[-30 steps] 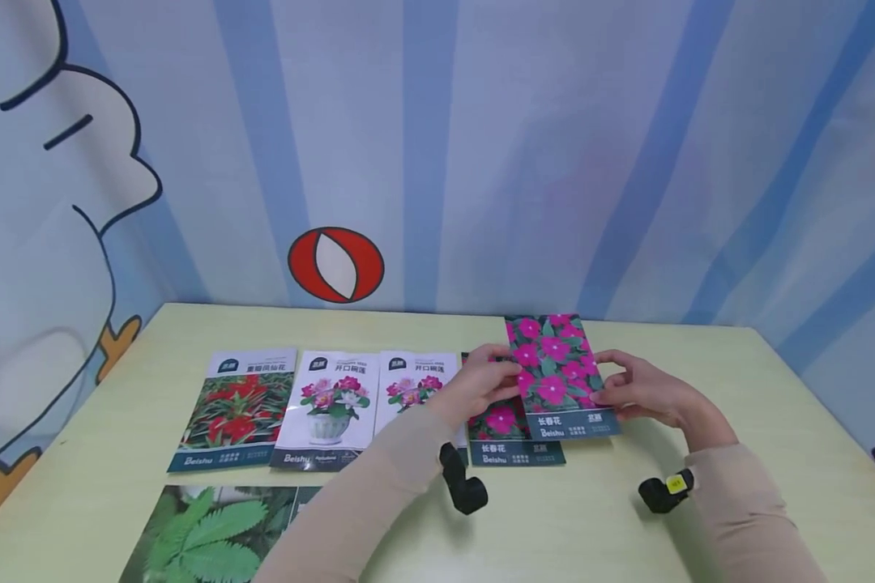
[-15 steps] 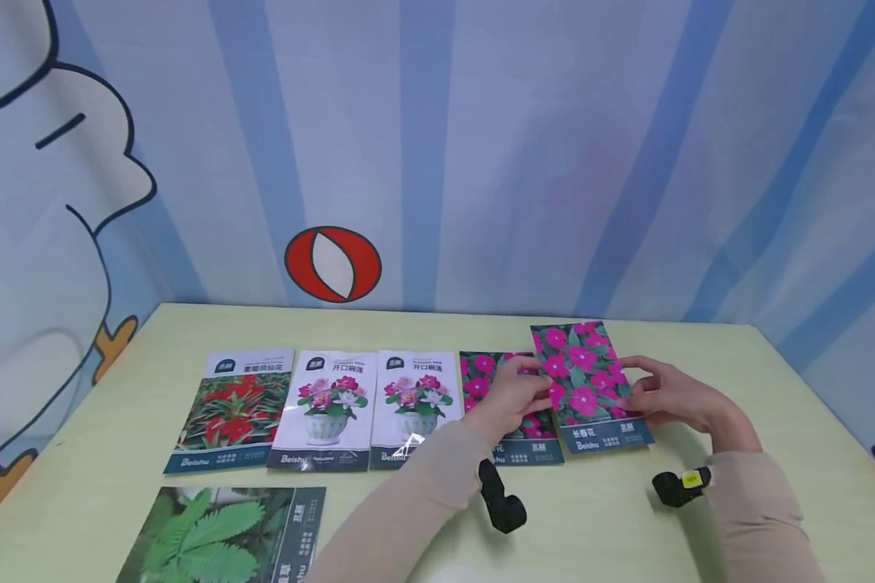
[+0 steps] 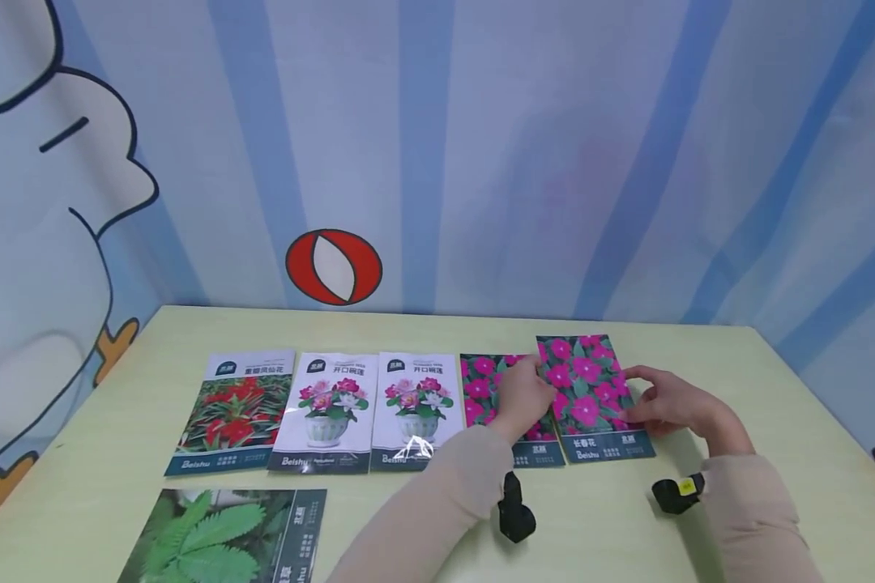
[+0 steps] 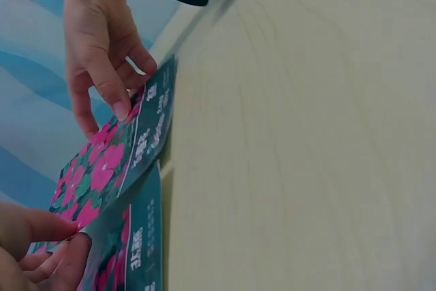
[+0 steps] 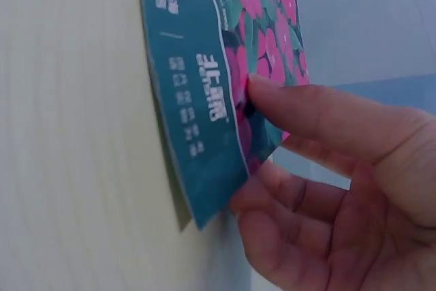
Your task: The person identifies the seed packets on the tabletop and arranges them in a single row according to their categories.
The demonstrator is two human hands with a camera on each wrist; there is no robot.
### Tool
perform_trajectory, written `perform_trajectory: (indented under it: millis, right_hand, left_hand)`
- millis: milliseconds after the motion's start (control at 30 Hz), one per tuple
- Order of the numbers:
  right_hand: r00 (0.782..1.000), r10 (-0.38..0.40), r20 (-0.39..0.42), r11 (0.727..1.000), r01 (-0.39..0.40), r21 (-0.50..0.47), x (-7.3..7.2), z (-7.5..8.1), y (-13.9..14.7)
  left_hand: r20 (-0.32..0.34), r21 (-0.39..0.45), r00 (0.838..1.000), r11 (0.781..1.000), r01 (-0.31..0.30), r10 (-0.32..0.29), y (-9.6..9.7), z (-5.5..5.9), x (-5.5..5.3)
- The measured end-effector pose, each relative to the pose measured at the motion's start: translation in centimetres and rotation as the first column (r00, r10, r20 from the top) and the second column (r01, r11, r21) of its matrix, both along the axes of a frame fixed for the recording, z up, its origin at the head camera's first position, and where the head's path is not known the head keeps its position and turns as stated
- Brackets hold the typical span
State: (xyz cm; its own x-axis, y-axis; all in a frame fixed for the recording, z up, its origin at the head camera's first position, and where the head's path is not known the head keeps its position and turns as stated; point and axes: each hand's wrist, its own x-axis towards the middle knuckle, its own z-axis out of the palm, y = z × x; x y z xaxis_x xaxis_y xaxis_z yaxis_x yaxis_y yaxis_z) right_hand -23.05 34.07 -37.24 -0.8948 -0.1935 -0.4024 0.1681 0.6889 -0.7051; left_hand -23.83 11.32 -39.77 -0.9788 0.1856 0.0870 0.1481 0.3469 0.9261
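A seed packet with pink flowers (image 3: 586,380) is held by both hands, slightly tilted, close over the table at the right end of a row. My left hand (image 3: 527,397) pinches its left edge; in the left wrist view the thumb (image 4: 51,226) lies on the printed face. On the opposite edge, my right hand (image 5: 340,161) grips near the lower corner, thumb on top and fingers behind. A matching pink-flower packet (image 3: 477,389) lies just left of it, partly hidden under my left hand and wrist.
Further left along the row lie two white packets with potted flowers, one (image 3: 416,397) beside the other (image 3: 328,409), then a red-flower packet (image 3: 233,413). A green-leaf packet (image 3: 219,534) lies sideways at the front left. A patterned curtain (image 3: 437,162) hangs behind the pale table (image 3: 773,389).
Both hands have carried the pink-flower packet rightward and lowered it toward the table. It overlapped the matching packet before and now sits beside it, straighter.
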Motion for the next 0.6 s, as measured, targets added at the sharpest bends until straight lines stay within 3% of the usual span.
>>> perform_trajectory:
  millis: [100, 367, 533, 600]
  right_hand:
    - [1.0, -0.003, -0.007, 0.999, 0.004, 0.043, 0.1, -0.1, -0.3]
    - [1.0, -0.029, -0.001, 0.996, 0.029, 0.081, 0.4, 0.0, -0.6]
    - [0.999, -0.048, 0.006, 0.992, 0.047, 0.113, 0.7, 0.0, -0.2]
    - [0.999, -0.054, 0.004, 0.991, 0.053, 0.123, 0.9, 0.1, 0.0]
  left_hand:
    - [-0.03, -0.051, 1.0, 0.999, -0.008, 0.006, 0.1, -0.3, -0.2]
    - [-0.023, -0.048, 1.0, 0.999, -0.001, 0.0, -0.3, -0.2, -0.4]
    - [-0.091, -0.087, 0.995, 0.995, -0.042, 0.034, -1.5, 0.3, -1.1]
    - [-0.105, -0.09, 0.994, 0.995, -0.032, 0.022, -2.3, 0.7, -1.4]
